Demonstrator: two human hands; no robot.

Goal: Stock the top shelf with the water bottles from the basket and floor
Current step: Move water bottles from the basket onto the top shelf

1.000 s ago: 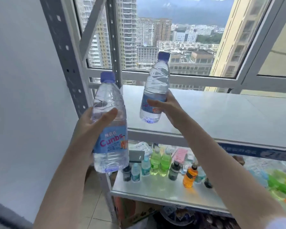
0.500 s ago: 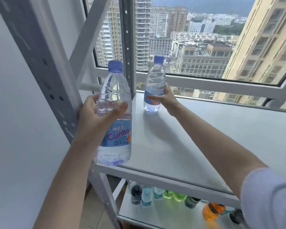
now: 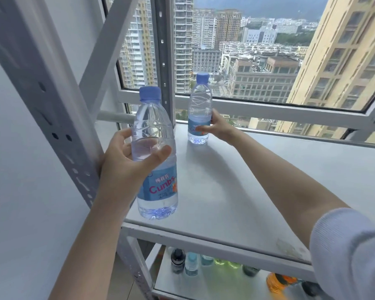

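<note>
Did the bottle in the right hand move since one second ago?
Yes. The bottle in the right hand went down and back toward the window; it now stands on the top shelf beside the rear post.

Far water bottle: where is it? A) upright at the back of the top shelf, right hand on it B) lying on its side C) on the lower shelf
A: the far water bottle stands upright on the top shelf by the window, right hand round its label; left hand holds the near water bottle.
</note>
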